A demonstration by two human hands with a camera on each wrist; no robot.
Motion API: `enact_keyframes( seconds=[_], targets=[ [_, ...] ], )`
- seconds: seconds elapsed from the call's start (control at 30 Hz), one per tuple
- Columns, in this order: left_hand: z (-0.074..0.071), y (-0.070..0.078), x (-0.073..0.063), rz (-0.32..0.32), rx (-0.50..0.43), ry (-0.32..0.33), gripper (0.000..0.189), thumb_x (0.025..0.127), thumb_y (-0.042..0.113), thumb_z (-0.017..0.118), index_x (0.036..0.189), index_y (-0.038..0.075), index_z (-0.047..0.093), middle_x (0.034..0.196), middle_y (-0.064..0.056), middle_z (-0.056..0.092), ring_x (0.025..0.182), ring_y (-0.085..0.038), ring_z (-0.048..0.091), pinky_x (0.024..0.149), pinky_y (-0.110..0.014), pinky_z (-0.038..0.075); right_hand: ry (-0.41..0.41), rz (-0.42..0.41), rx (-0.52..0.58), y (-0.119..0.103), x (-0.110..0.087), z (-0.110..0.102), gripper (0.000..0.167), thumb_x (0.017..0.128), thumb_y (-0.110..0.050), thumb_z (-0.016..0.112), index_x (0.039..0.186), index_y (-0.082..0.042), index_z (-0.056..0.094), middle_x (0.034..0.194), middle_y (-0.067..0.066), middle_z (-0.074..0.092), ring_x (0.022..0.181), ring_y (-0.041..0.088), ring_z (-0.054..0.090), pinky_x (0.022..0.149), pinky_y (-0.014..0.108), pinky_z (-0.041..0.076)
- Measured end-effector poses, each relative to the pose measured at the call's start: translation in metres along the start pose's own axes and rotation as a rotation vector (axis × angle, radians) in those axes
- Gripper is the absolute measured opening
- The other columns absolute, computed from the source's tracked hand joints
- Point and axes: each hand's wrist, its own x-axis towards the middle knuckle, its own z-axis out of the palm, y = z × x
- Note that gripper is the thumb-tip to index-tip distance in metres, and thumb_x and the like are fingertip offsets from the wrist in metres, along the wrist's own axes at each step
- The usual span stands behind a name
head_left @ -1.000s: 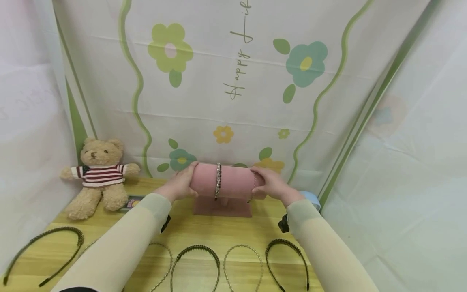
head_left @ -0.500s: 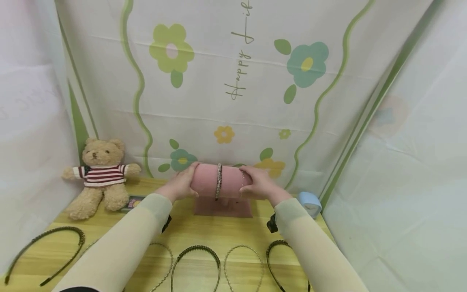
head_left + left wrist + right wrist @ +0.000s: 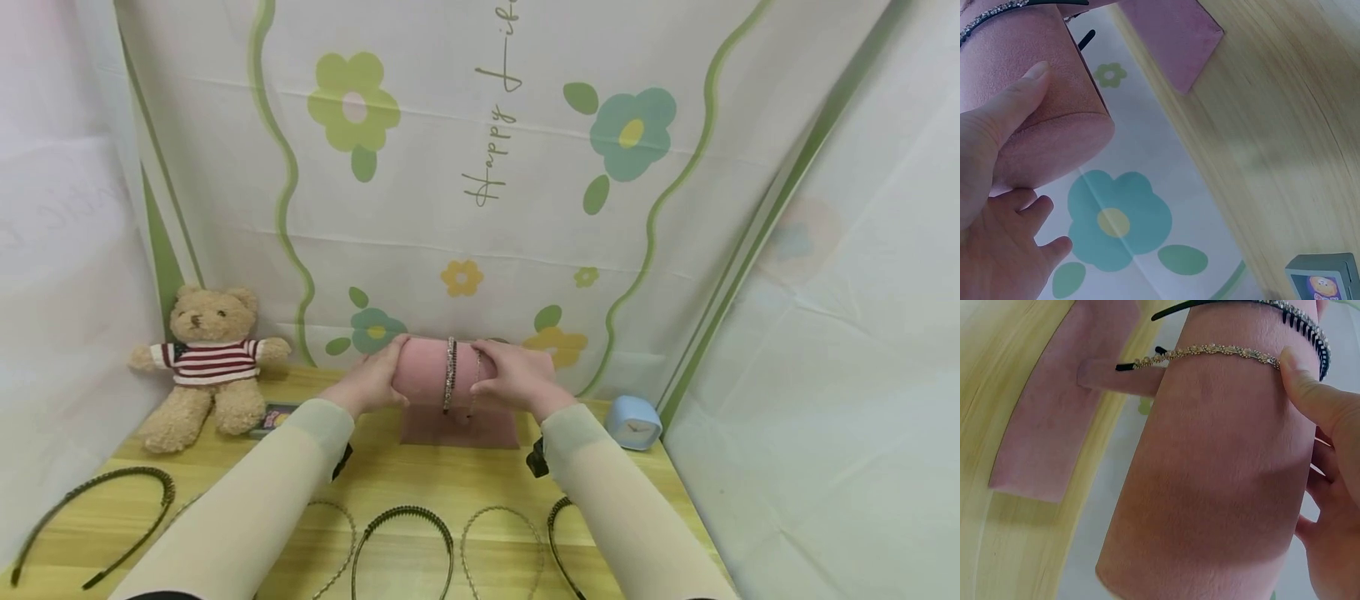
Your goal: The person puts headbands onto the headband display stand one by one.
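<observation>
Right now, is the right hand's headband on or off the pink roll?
On: the right wrist view shows the headband curving over the pink roll, held by the right hand.

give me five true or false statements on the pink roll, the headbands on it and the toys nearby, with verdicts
1. The left hand grips one end of the pink roll. True.
2. The right hand rests on the teddy bear. False: it holds the gold beaded headband on the roll.
3. A black toothed headband is also on the roll. True.
4. The teddy bear wears a plain blue shirt. False: its shirt is mainly red and white stripes.
5. In the head view, the blue clock is right of the bear. True.
</observation>
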Motion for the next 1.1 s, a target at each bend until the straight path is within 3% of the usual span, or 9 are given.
enact_keyframes(
  seconds=[0.73,1.1],
  targets=[
    [0.000,-0.001,0.000,0.005,-0.012,0.001,0.120,0.068,0.012,0.091,0.156,0.006,0.009,0.156,-0.022,0.029,0.139,-0.041,0.033,0.115,-0.062,0.012,-0.041,0.016,0.059,-0.026,0.012,0.003,0.085,0.083,-0.035,0.081,0.153,-0.020,0.037,0.148,-0.003,0.046,0.134,0.018,0.043,0.110,0.035,0.036],
    [0.000,0.001,-0.001,0.001,-0.005,-0.005,0.119,0.070,0.012,0.091,0.157,0.006,0.009,0.157,-0.021,0.029,0.139,-0.040,0.034,0.116,-0.060,0.015,-0.068,0.020,0.119,-0.024,0.012,0.005,0.092,0.084,-0.033,0.080,0.157,-0.022,0.027,0.157,-0.002,0.035,0.141,0.018,0.033,0.115,0.036,0.028]
  ],
)
